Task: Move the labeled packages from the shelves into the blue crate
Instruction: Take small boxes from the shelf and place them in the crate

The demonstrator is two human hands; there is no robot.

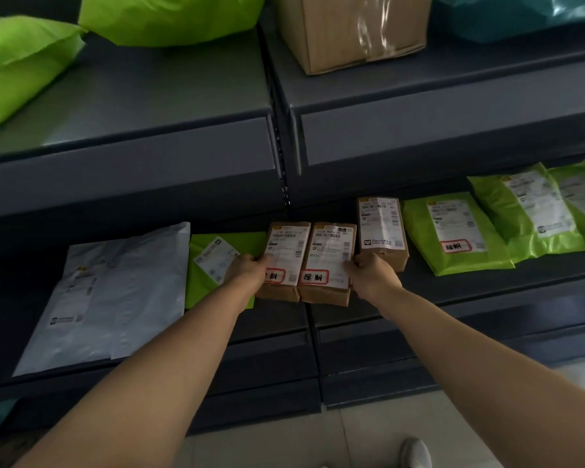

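Brown labeled boxes (309,261) side by side on shelf (486,292), clamped between hands: left hand (250,270), right hand (372,273).

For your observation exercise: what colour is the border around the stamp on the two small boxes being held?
Red, on both small boxes, clearest in the head view.
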